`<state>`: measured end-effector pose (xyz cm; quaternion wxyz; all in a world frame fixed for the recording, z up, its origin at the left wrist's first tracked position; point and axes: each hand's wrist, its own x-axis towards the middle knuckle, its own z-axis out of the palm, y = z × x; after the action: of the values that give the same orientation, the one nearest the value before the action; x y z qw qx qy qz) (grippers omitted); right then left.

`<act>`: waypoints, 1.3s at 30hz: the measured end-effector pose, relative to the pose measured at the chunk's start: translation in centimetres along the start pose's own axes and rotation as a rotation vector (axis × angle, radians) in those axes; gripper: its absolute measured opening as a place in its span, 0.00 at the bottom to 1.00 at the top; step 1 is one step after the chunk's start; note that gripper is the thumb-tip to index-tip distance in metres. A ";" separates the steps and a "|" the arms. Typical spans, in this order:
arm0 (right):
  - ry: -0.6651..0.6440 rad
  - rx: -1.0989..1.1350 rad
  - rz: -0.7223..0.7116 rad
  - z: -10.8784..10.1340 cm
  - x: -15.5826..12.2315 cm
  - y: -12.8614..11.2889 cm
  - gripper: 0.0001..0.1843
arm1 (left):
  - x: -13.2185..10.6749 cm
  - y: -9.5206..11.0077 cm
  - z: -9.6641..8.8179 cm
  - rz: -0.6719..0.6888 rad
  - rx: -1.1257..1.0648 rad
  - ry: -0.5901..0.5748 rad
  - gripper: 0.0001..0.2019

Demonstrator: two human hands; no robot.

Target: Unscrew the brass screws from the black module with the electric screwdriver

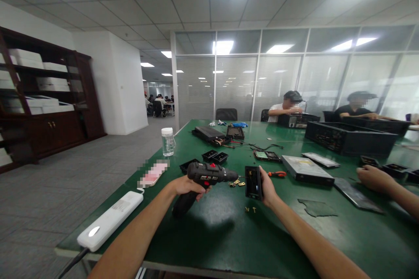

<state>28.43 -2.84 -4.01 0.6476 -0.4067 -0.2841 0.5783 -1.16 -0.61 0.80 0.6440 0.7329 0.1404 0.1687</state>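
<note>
My left hand [186, 184] is closed around the grip of a black cordless screwdriver [204, 178], whose tip points right toward a small black device [253, 182]. My right hand [267, 186] holds that device upright on edge on the green table [216, 226]. A few small brass parts [238, 182] lie between tool and device, and more brass pieces [250, 209] lie just in front of my right hand.
A white power strip [109, 220] lies at the table's left edge, a clear bottle [168, 141] behind it. An orange-handled screwdriver [276, 174], an optical drive [307, 169], black trays [348, 137] and loose parts cover the far side. Another person's hand [375, 178] rests at right. Two people sit at the far end.
</note>
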 end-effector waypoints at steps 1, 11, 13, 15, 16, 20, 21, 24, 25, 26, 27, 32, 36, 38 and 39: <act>-0.001 0.002 -0.002 0.0 0.0 0.0 0.20 | 0.0 0.0 0.0 0.005 0.001 -0.004 0.14; -0.003 0.012 0.031 0.3 -0.4 -0.2 0.20 | 0.0 0.0 -0.1 0.006 0.032 0.003 0.14; 0.005 0.010 0.025 0.5 -0.6 -0.2 0.19 | 0.0 -0.2 -0.2 -0.001 0.034 0.000 0.15; 0.013 0.008 0.026 0.6 -0.8 -0.3 0.19 | 0.0 -0.3 -0.3 -0.002 0.030 -0.004 0.15; 0.014 0.008 0.029 0.7 -0.8 -0.4 0.19 | 0.1 -0.3 -0.3 0.000 0.030 -0.007 0.15; 0.021 0.013 0.018 0.7 -0.9 -0.4 0.19 | 0.1 -0.3 -0.3 0.007 0.055 -0.015 0.14; 0.024 0.014 0.015 0.7 -0.8 -0.4 0.19 | 0.1 -0.3 -0.3 0.006 0.061 -0.017 0.15; 0.017 0.021 0.007 0.6 -0.7 -0.4 0.19 | 0.2 -0.1 -0.2 0.002 0.071 -0.025 0.15; 0.013 0.021 0.002 0.6 -0.7 -0.4 0.18 | 0.2 -0.1 -0.2 0.005 0.071 -0.025 0.15; 0.013 0.020 -0.003 0.5 -0.6 -0.4 0.18 | 0.3 -0.1 -0.2 0.009 0.070 -0.022 0.16; 0.016 0.014 -0.006 0.5 -0.6 -0.3 0.18 | 0.3 -0.1 -0.2 0.011 0.067 -0.018 0.16; 0.050 -0.008 0.000 0.5 -0.5 -0.2 0.19 | 0.3 -0.3 -0.2 0.011 0.062 -0.020 0.15; 0.038 -0.005 0.005 0.4 -0.5 -0.1 0.19 | 0.2 -0.3 -0.2 0.010 0.042 -0.018 0.15; 0.042 -0.004 0.001 0.4 -0.4 -0.1 0.19 | 0.2 -0.2 -0.2 -0.003 0.036 -0.012 0.16; 0.044 -0.005 0.003 0.4 -0.4 -0.1 0.19 | 0.2 -0.2 -0.2 -0.010 0.035 -0.008 0.16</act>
<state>28.09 -3.20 -3.68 0.6518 -0.4214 -0.2707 0.5695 -1.08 -0.30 0.62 0.6324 0.7440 0.1444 0.1603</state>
